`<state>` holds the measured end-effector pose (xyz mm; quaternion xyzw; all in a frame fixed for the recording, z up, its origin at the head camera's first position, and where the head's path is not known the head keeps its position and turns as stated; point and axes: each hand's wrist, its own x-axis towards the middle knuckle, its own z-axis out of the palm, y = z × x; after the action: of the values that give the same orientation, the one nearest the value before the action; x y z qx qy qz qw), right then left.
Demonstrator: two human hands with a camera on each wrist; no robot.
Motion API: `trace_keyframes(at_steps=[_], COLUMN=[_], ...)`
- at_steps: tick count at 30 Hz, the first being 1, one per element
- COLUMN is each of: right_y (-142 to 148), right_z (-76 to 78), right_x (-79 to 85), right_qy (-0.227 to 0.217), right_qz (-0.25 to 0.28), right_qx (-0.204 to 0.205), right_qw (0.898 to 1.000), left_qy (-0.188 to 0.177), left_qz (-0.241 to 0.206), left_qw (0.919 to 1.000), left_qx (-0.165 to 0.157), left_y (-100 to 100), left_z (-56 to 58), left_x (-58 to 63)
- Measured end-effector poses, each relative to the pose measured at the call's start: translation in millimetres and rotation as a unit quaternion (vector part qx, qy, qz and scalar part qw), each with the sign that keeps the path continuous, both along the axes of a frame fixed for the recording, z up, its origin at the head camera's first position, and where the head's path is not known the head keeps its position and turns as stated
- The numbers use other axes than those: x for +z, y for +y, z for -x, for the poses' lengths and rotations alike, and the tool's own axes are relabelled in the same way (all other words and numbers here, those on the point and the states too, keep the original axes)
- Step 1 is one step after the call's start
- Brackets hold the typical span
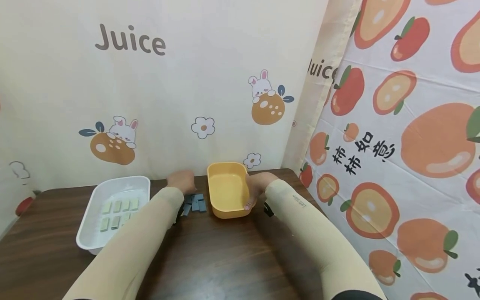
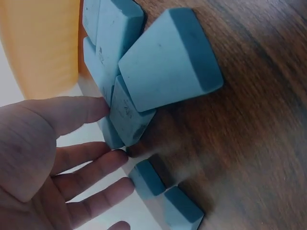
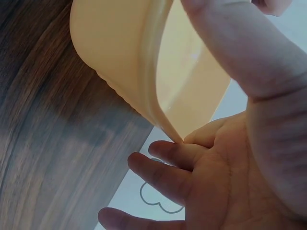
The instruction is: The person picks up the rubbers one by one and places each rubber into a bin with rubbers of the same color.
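Observation:
Several blue eraser-like blocks point(image 2: 158, 62) with slanted ends lie in a loose cluster on the table, some leaning on others. My left hand point(image 1: 181, 180) is at the cluster's far side. In the left wrist view its thumb touches one block, and the fingertips point(image 2: 119, 155) lie right by the blocks with a small gap from the thumb. My right hand point(image 1: 256, 187) grips the right side of a yellow plastic tub point(image 1: 221, 213), thumb over the rim and a finger against the wall. Inside, the tub shows a bare yellow bottom.
At the left stands a white tray point(image 1: 87, 227) with several pale green blocks point(image 1: 117, 206) in rows, partly hidden by my left sleeve. A patterned cloth wall point(image 1: 180, 96) rises behind the dark wooden table point(image 1: 221, 258), and a fruit-print cloth point(image 1: 360, 175) hangs at the right.

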<state>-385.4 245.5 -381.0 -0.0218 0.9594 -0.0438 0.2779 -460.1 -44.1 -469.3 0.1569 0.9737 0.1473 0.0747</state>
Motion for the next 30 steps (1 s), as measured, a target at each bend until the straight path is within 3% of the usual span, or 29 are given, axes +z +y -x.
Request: trace_keyframes(at_steps=[11,18,21,26,30], right_y=[0.1,3.2,4.4,5.9,7.0], right_z=[1.1,1.9,1.9,0.8,0.3], right_x=[0.1,-0.1,-0.3,-0.6,-0.8], right_qy=[-0.012,-0.015,-0.015,-0.012,-0.009], right_qz=[-0.002,0.009,0.012,0.009,0.020], right_qx=[-0.007,-0.001,-0.003,-0.009,-0.011], right_qw=[1.000,1.000,1.000,1.000,1.000], left_qy=[0.019,0.098,0.115,0.127,0.136], left_qz=[-0.019,-0.066,-0.079,-0.080,-0.076], left_qw=[0.9995,0.9930,0.9901,0.9875,0.9836], left_qx=[-0.014,-0.008,-0.010,-0.046,-0.091], left_y=[6.1,14.5,20.8,35.7,50.3], left_z=[7.5,0.6,-3.2,-12.7,-17.9], left_x=[-2.8,14.1,22.9,31.7,29.1])
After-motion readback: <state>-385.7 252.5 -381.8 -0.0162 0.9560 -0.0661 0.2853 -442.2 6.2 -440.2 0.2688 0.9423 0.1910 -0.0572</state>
